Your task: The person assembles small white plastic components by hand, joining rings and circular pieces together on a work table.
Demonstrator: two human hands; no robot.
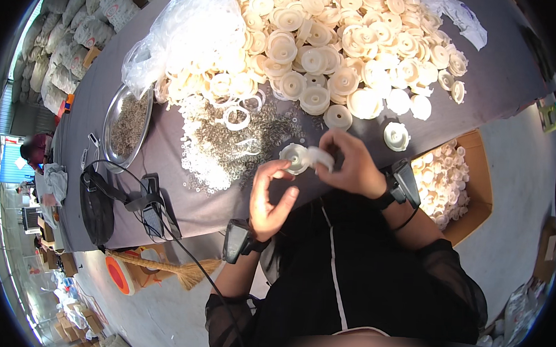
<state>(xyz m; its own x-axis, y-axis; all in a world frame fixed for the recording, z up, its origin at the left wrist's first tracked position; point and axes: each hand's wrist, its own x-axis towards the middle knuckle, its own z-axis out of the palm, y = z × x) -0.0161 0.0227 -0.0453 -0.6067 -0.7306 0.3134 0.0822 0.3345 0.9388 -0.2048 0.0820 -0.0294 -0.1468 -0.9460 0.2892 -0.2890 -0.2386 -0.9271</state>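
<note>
1. White plastic was in play: the right hand [353,170] had its fingers clamped on a pale round part [321,158], slightly blurred, over the front of the worktop [191,210].
2. Just beside it, to the left, sat a notched cup [294,155], its open face up; the left hand [269,204] had its forefinger right at the rim, thumb well apart from that finger. Whether it touched the rim, you couldn't tell.
3. Behind, what a heap: cream discs [315,59] sprawled across the far side, a clear plastic bag [185,33] slumped at their left.
4. Nearer, small dark metal bits [261,132] spread beside tiny white rings [206,170].
5. Out left, an oval metal tray [106,133] held more small bits.
6. Down right, a cardboard box [479,178] was loaded with pale parts.
</note>
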